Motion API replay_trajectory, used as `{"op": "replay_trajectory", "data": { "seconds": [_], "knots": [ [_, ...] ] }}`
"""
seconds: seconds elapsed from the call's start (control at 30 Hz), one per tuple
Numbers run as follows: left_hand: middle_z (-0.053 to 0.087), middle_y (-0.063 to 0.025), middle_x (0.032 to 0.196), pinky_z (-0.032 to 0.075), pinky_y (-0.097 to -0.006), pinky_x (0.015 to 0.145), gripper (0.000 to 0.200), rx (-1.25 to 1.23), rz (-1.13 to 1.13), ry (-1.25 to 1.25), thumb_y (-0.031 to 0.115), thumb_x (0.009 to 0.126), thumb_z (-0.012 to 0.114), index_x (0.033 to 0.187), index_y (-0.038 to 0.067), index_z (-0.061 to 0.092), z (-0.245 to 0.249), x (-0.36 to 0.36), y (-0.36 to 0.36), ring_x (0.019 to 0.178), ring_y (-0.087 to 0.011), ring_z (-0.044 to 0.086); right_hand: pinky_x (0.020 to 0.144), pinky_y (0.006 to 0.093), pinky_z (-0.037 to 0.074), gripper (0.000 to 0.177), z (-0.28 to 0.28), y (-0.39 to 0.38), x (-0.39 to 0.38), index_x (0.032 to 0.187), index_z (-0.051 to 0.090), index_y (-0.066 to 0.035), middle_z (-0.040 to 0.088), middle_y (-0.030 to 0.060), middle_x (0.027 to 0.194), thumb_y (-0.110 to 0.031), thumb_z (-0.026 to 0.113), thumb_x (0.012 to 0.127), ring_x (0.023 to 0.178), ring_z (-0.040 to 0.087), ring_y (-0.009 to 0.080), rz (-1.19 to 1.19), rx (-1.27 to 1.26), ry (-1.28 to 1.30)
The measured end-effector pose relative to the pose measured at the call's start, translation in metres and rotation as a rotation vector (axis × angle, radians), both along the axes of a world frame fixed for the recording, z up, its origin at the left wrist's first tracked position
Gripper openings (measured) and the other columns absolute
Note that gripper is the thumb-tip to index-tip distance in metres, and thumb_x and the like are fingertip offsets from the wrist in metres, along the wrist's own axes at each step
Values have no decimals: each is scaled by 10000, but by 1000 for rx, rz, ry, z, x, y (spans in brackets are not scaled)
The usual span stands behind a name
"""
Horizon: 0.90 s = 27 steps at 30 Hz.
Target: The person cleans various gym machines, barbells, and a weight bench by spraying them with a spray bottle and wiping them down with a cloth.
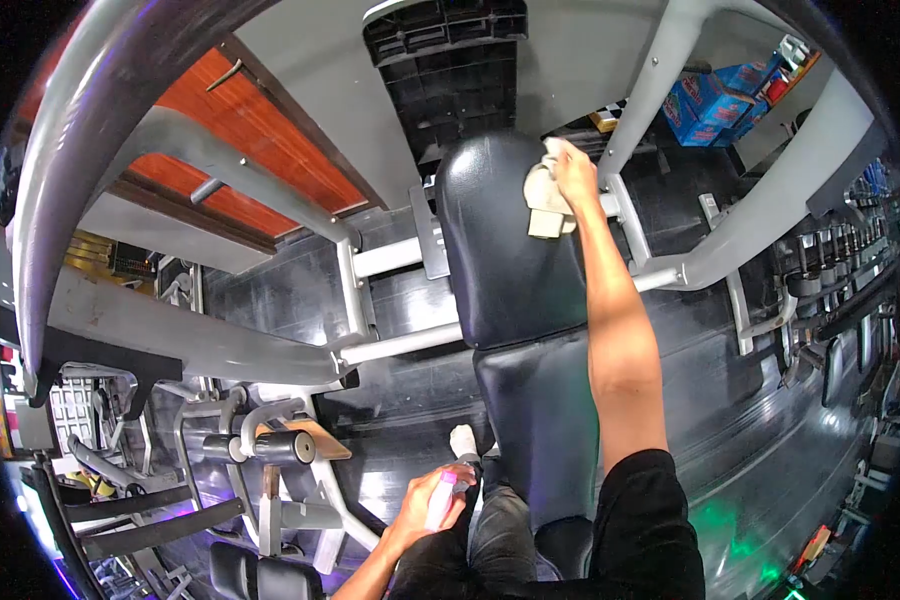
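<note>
My right hand (576,178) is closed around a cream cloth (542,195), which touches the right edge of the black padded bench backrest (510,250) near its top. A folded corner of the cloth hangs below my fingers. Low in the view, my left hand (425,508) grips a small pale bottle (440,503) with a pinkish top, held in front of my body. The bottle's lower part is partly covered by my fingers. Below the backrest, the bench's black seat pad (538,425) runs down toward my legs.
Grey frame tubes (260,340) curve around the bench on both sides. A machine with black rollers (288,446) stands at lower left. Dumbbells (820,260) sit on a rack at right, and blue boxes (710,105) are stacked at upper right. An orange-red door panel (260,125) is at upper left.
</note>
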<state>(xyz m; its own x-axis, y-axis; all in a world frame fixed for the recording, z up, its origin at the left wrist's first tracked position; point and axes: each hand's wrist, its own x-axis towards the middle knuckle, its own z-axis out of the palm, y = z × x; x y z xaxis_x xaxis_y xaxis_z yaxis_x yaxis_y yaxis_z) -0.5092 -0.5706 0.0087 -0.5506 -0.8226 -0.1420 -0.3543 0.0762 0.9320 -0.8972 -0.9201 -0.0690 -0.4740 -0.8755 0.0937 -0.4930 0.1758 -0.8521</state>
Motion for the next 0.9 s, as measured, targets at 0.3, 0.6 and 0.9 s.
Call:
{"op": "replay_trajectory", "data": {
  "seconds": [0.3,0.6,0.9],
  "knots": [
    [703,-116,966,550,-315,804,288,37,74,-18,-40,736,590,1021,-10,615,-17,23,12,891,-229,703,1017,380,444,378,-103,231,10,1261,595,-31,628,189,1238,-16,407,933,1213,564,329,-69,-58,128],
    [709,-118,992,552,-287,712,323,-9,80,26,-46,730,603,1051,-13,618,-20,25,24,800,-196,708,1046,379,402,367,-90,211,34,1324,539,7,580,187,1319,-160,464,1005,1243,540,325,-421,-235,68],
    [696,-140,1042,553,-311,766,285,0,251,101,-54,719,604,1001,-19,622,-25,47,46,888,-244,708,1072,378,383,325,64,-18,79,1277,619,-138,530,159,1362,-197,515,975,1291,470,315,220,-468,476]
  ]
}}
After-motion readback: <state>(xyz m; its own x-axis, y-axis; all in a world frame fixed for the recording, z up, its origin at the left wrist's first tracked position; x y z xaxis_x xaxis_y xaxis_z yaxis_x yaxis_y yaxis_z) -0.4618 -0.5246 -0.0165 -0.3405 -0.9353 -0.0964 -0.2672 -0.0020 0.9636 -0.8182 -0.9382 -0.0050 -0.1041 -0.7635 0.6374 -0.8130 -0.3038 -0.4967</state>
